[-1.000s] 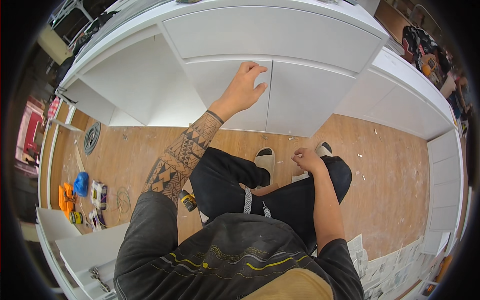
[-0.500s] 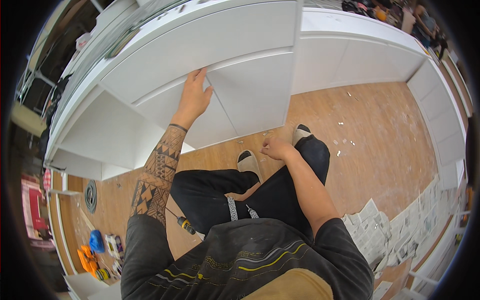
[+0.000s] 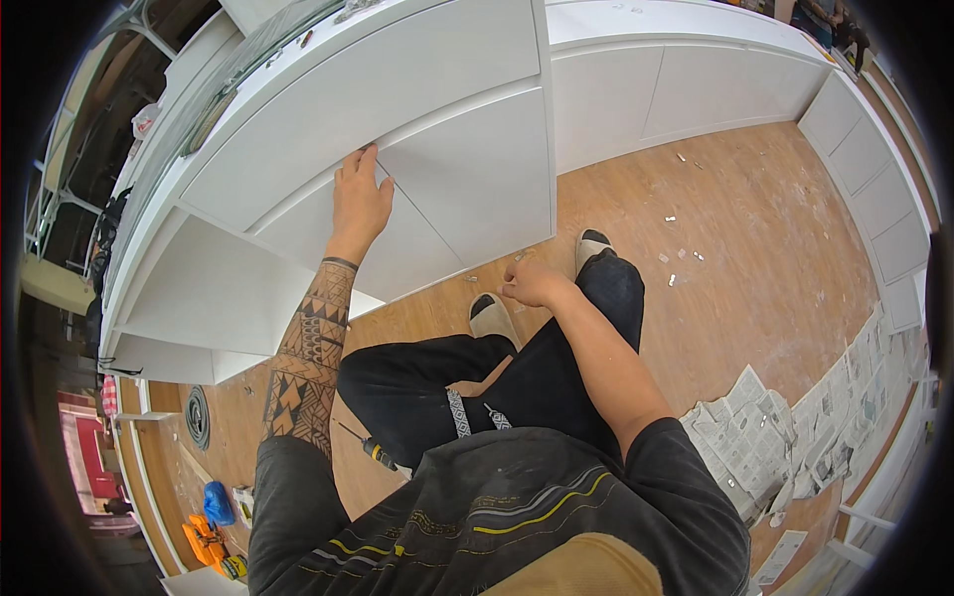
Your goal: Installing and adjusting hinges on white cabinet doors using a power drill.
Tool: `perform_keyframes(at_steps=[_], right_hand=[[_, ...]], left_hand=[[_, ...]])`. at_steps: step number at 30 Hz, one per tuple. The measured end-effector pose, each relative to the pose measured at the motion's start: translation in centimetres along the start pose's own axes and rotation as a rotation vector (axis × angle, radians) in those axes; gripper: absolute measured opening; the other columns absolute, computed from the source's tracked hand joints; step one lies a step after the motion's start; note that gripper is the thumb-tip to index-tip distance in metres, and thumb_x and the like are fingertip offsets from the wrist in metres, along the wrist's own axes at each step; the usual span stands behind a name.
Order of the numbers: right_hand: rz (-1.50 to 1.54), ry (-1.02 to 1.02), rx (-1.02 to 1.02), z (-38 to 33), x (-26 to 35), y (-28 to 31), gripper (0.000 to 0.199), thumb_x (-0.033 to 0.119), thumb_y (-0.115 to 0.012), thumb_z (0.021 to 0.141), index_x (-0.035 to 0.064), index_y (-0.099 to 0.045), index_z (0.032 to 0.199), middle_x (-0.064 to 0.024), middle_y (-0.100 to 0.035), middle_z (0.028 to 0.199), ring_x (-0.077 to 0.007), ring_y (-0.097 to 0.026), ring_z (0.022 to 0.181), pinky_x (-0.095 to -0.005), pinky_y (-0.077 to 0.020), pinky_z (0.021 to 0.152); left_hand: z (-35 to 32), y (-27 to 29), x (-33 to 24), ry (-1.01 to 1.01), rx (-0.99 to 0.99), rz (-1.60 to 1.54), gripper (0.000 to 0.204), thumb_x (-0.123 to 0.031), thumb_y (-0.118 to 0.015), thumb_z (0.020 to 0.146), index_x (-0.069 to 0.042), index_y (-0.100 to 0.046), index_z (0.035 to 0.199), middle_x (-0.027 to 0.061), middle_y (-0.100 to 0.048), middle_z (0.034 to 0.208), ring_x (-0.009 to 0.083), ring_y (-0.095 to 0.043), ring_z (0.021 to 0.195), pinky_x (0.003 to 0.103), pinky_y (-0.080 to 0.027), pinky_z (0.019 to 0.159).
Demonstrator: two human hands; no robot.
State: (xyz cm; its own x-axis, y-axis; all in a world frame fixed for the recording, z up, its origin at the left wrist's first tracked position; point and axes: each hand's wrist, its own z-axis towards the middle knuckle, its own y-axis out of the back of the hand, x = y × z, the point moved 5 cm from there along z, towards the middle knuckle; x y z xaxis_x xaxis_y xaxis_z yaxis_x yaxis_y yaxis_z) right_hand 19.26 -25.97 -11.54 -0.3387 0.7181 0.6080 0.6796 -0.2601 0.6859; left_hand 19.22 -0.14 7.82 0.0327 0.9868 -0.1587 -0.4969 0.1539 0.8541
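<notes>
Left hand [image 3: 360, 204] flat, fingers spread, on cabinet door [image 3: 328, 233]; right hand [image 3: 532, 283] loosely curled near knee, contents unclear.

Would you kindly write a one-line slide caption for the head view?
Left hand pressed flat on a white cabinet door, right hand loosely closed above the knee, over a wooden floor.

Left hand [image 3: 360, 202] flat on white cabinet door [image 3: 328, 223]; right hand [image 3: 532, 283] fisted.

I see white cabinet doors [image 3: 467, 189], a brown wooden floor [image 3: 735, 248], black trousers [image 3: 427, 382] (patterned belt), and perhaps an orange tool [image 3: 206, 544].
</notes>
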Motion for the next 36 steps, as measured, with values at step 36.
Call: perform_keyframes(at_steps=[36], right_hand=[[0.038,-0.082,0.115,2.9,-1.7,-1.6,0.047,0.033,-0.069,0.095,-0.0029,-0.067,0.126,-0.0188,-0.075,0.091,-0.0254,-0.075,0.08,-0.0372,-0.0575,0.073]], left_hand=[[-6.3,-1.4,2.9,0.245,-0.128,-0.217,0.081,-0.007,-0.07,0.088,0.002,-0.029,0.157,0.0299,-0.013,0.164,0.0503,-0.033,0.142,0.057,-0.036,0.117]])
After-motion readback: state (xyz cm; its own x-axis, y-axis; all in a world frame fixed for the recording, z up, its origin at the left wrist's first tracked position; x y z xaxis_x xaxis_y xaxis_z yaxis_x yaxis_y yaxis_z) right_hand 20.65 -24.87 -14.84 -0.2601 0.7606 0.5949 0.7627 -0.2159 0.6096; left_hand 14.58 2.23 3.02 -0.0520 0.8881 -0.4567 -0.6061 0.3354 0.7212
